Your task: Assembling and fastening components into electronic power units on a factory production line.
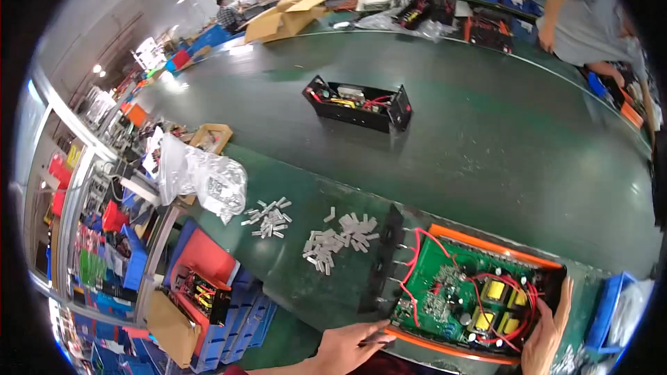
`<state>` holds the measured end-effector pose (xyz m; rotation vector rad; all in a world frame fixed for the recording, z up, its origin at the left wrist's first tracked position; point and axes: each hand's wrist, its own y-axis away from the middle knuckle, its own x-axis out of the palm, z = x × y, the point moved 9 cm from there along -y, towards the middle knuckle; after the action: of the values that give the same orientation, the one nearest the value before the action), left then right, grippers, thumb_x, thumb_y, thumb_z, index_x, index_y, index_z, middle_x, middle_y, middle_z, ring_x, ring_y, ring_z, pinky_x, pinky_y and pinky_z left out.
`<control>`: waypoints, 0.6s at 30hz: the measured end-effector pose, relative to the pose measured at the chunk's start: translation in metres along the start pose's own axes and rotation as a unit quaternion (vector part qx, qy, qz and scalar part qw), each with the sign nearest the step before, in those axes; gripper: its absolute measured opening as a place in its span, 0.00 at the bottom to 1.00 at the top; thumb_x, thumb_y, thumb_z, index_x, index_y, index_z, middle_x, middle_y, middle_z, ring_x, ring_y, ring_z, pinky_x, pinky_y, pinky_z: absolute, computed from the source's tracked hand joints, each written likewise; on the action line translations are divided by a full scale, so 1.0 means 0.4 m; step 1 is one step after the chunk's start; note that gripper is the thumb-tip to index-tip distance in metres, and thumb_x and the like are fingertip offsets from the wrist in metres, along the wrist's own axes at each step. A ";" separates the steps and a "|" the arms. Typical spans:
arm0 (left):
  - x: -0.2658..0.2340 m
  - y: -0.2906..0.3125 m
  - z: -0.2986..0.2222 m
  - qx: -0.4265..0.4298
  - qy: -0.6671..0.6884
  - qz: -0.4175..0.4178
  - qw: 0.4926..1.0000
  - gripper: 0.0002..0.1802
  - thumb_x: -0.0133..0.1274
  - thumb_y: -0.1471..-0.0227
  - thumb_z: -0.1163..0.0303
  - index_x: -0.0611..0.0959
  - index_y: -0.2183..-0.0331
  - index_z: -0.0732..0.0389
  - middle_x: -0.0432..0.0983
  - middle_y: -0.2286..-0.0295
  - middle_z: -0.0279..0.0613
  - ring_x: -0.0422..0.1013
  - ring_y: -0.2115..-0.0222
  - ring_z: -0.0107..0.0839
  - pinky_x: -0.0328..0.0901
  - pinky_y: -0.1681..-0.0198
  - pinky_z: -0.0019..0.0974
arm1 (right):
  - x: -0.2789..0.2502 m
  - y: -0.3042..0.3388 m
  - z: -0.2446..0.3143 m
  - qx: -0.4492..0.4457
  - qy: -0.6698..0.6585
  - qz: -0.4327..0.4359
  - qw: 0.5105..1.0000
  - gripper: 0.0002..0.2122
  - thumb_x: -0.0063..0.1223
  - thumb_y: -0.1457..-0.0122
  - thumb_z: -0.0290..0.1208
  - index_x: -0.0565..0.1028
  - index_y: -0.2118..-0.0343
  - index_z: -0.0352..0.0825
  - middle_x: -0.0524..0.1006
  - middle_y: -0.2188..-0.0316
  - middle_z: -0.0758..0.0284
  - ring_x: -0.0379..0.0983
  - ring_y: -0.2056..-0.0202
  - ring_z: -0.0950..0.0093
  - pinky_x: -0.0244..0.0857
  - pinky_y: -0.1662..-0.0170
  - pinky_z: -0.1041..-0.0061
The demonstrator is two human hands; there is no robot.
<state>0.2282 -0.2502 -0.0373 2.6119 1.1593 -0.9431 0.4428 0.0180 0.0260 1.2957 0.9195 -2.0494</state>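
Note:
An open orange electronics case [464, 355] lies in front of me at the lower right. Inside it sits a green circuit board [424, 281] with yellow-wrapped transformers [495, 289] and looping red wires. A black end panel [381, 264] stands off the left end, with red wires running to it. My left hand [347, 348] is closed at the near left corner of the case; something dark shows by its fingers, too small to name. My right hand [545, 337] grips the right end, fingers along the outside and thumb at the inner side.
Small silvery pieces lie in piles [323, 246] left of the case, near clear plastic bags [215, 179]. Another open black unit [358, 107] sits on the dark belt. A blue bin [611, 312] stands at right. Stacked blue trays [240, 330] are lower left. Another person [590, 21] stands across.

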 end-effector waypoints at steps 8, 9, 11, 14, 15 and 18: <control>-0.015 -0.010 -0.018 0.057 -0.041 -0.039 0.997 0.16 0.66 0.49 0.63 0.87 0.60 0.62 0.80 0.76 0.43 0.76 0.80 0.40 0.69 0.75 0.38 | 0.006 -0.048 0.025 -0.024 -0.069 0.068 0.995 0.25 0.32 0.44 0.11 0.79 0.48 0.28 0.56 0.30 0.60 0.43 0.28 0.57 0.40 0.28 0.58; -0.012 -0.009 -0.016 0.053 -0.030 -0.020 0.998 0.16 0.65 0.48 0.64 0.86 0.59 0.63 0.81 0.73 0.45 0.76 0.77 0.42 0.70 0.73 0.40 | 0.010 -0.045 0.017 0.008 -0.108 0.062 0.992 0.25 0.33 0.43 0.12 0.79 0.48 0.29 0.56 0.30 0.62 0.44 0.28 0.58 0.40 0.28 0.58; -0.011 -0.009 -0.002 0.048 -0.050 0.012 0.998 0.18 0.65 0.47 0.62 0.86 0.56 0.60 0.82 0.71 0.45 0.79 0.75 0.38 0.71 0.72 0.37 | 0.002 -0.040 0.020 -0.007 -0.090 0.043 0.995 0.24 0.33 0.42 0.12 0.79 0.48 0.29 0.56 0.30 0.60 0.46 0.28 0.58 0.41 0.28 0.59; -0.021 -0.014 -0.008 0.044 -0.043 0.038 0.997 0.20 0.65 0.47 0.59 0.86 0.54 0.58 0.84 0.69 0.46 0.81 0.73 0.33 0.73 0.71 0.34 | -0.019 -0.029 0.009 0.014 -0.153 -0.044 0.987 0.16 0.43 0.34 0.21 0.79 0.48 0.30 0.61 0.33 0.53 0.58 0.33 0.56 0.57 0.35 0.60; -0.030 -0.015 -0.019 0.045 -0.017 0.032 0.998 0.20 0.65 0.46 0.59 0.86 0.54 0.58 0.84 0.68 0.46 0.81 0.73 0.33 0.73 0.71 0.35 | -0.035 -0.022 0.013 -0.021 -0.085 -0.063 0.994 0.15 0.46 0.32 0.24 0.78 0.46 0.31 0.64 0.35 0.51 0.62 0.35 0.56 0.61 0.38 0.61; -0.015 -0.013 -0.011 -0.011 0.031 0.041 0.999 0.20 0.65 0.46 0.58 0.86 0.55 0.58 0.84 0.67 0.47 0.81 0.73 0.33 0.74 0.71 0.35 | -0.058 0.062 -0.074 0.158 -0.202 -0.202 0.945 0.17 0.48 0.32 0.27 0.72 0.43 0.26 0.69 0.39 0.53 0.67 0.40 0.60 0.64 0.40 0.65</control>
<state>0.2235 -0.2487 -0.0297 2.6659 1.0606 -0.8354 0.4865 0.0276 0.0319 0.8155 0.7267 -2.7409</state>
